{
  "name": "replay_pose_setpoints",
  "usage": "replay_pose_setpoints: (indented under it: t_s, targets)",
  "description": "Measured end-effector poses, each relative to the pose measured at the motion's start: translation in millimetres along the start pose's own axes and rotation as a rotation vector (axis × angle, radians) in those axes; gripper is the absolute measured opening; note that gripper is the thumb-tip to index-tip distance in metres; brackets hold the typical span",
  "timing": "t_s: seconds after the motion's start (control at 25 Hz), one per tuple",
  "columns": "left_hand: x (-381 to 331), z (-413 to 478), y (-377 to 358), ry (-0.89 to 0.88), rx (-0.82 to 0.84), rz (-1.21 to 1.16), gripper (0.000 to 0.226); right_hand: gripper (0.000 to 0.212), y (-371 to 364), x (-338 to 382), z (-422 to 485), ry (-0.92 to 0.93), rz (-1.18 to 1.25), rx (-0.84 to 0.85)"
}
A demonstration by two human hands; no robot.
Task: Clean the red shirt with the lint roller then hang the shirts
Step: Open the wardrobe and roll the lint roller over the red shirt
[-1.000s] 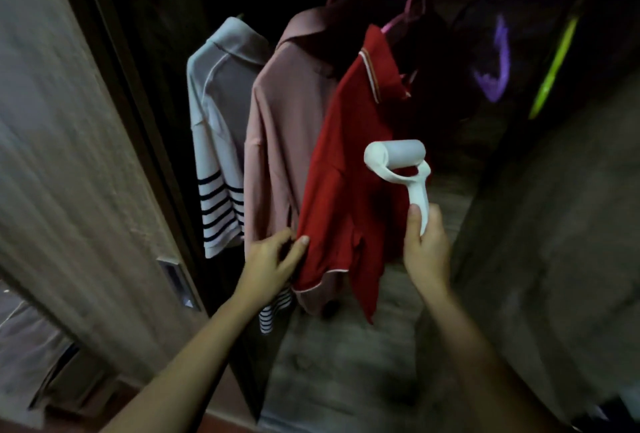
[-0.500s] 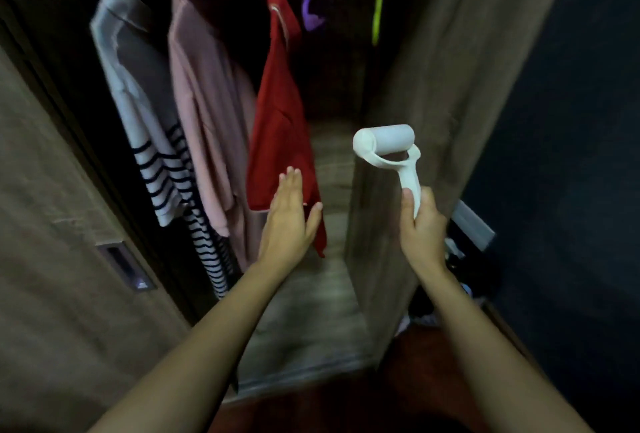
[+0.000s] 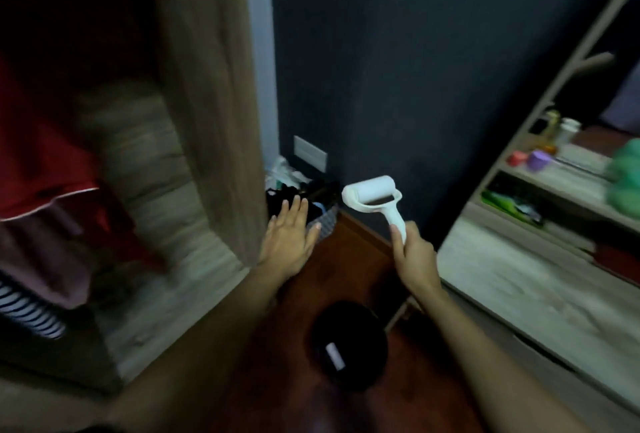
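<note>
The red shirt (image 3: 38, 162) hangs inside the wardrobe at the far left, blurred, with a pink shirt (image 3: 45, 259) and a striped shirt (image 3: 31, 311) below and beside it. My right hand (image 3: 414, 256) grips the handle of the white lint roller (image 3: 372, 195), held upright in front of the dark wall. My left hand (image 3: 289, 238) is flat with straight fingers and holds nothing, just right of the wardrobe's side panel (image 3: 211, 103).
A basket of dark items (image 3: 311, 204) sits in the corner by a wall socket (image 3: 310, 153). A black round object (image 3: 348, 346) lies on the red-brown floor. At the right stands a wooden shelf unit (image 3: 540, 259) with small jars and a green thing.
The view has swung right, away from the wardrobe. My left hand has let go of the red shirt and moved off it. The lint roller stays in my right hand.
</note>
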State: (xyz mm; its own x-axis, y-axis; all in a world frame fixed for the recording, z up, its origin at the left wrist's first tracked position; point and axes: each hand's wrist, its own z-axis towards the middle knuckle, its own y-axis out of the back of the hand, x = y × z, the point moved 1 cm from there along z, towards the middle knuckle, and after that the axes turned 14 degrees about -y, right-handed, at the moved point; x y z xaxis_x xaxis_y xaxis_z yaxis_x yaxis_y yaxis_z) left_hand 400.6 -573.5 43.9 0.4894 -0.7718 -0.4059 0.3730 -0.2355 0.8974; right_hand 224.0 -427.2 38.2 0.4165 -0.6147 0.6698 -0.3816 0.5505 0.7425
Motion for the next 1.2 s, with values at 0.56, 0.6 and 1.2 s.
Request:
replay_pose_setpoints:
  t_s: [0.56, 0.6, 1.2]
  targets:
    - [-263.4, 124.2, -235.9, -0.163, 0.252, -0.052, 0.07, 0.038, 161.7, -310.4, 100.4, -0.223, -0.314, -0.024]
    - [-278.9, 131.0, -251.5, -0.18, 0.287, -0.008, 0.072, 0.037, 169.3, -327.8, 111.0, -0.218, -0.325, -0.006]
    - [-344.2, 167.6, -368.8, -0.054, 0.357, 0.079, 0.057, 0.03, 187.2, -419.2, 171.6, -0.237, -0.098, 0.038]
